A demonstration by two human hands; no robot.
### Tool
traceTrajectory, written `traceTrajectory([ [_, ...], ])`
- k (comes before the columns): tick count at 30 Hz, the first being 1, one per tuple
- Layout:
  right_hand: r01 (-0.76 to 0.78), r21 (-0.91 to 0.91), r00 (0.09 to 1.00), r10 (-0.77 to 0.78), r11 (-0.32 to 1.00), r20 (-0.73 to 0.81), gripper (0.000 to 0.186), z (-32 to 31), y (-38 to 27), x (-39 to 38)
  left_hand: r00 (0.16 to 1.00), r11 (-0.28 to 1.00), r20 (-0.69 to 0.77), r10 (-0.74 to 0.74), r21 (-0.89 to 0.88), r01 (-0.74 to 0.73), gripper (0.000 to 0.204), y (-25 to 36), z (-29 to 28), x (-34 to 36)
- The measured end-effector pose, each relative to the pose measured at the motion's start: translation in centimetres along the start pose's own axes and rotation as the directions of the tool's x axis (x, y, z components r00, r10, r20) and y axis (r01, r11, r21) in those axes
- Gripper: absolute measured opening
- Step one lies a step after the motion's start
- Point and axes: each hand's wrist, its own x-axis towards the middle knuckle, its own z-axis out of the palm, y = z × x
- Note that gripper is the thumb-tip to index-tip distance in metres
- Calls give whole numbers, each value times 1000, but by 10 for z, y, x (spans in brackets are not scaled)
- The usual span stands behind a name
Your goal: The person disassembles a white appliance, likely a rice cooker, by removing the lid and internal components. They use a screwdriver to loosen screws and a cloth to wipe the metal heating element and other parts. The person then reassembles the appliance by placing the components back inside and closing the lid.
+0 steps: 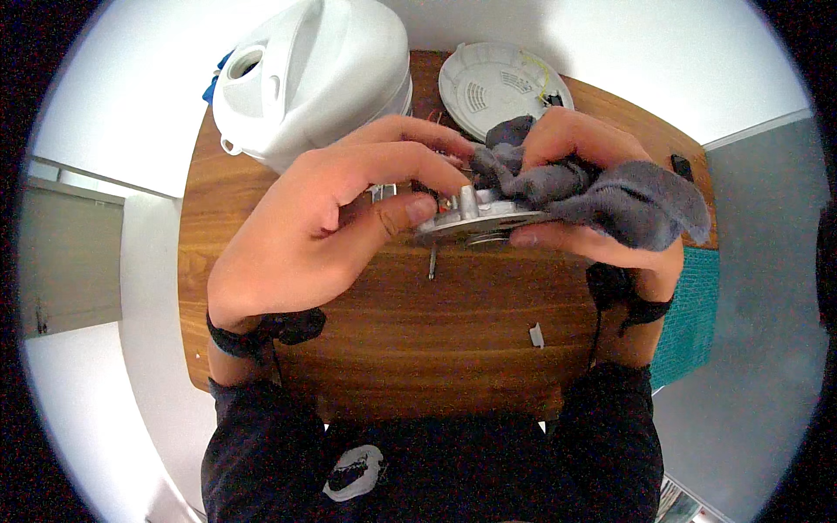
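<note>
My left hand (pixel 305 227) grips a round silvery metal part (pixel 484 218) at its left side, thumb and fingers wrapped on it. The part is held above the middle of the wooden table, with a short metal post and small coloured bits on its top, partly hidden by my fingers. My right hand (pixel 602 139) holds a dark grey cloth (pixel 641 205) against the top of the same part, with fingers also curled under it. The cloth drapes out to the right.
A white plastic container (pixel 323 61) and a round white plate-like cover (pixel 488 87) with wires sit at the back of the wooden table (pixel 418 340). A small metal tool (pixel 432 261), a white scrap (pixel 536 336), a black object (pixel 683 166) and a teal mat (pixel 693 322) lie around.
</note>
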Motion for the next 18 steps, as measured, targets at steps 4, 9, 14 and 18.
traceTrajectory([
  [4, 128, -72, 971, -140, 989, -193, 41, 9, 0, -2, 983, 985, -180, -44, -171, 13, 27, 3, 10, 6],
  [9, -51, -158, 961, 5, 986, -278, 38, 12, -22, -3, 926, 970, -346, -151, -230, 72, 37, 5, 16, 8],
  [14, -105, -167, 875, 11, 980, -483, 41, 25, -33, 3, 863, 964, -466, -195, -253, 82, 48, -1, 40, 8],
  [18, 49, -153, 809, -130, 987, -573, 46, 45, -11, 6, 897, 940, -357, -259, -305, 150, 60, 8, 49, 5],
])
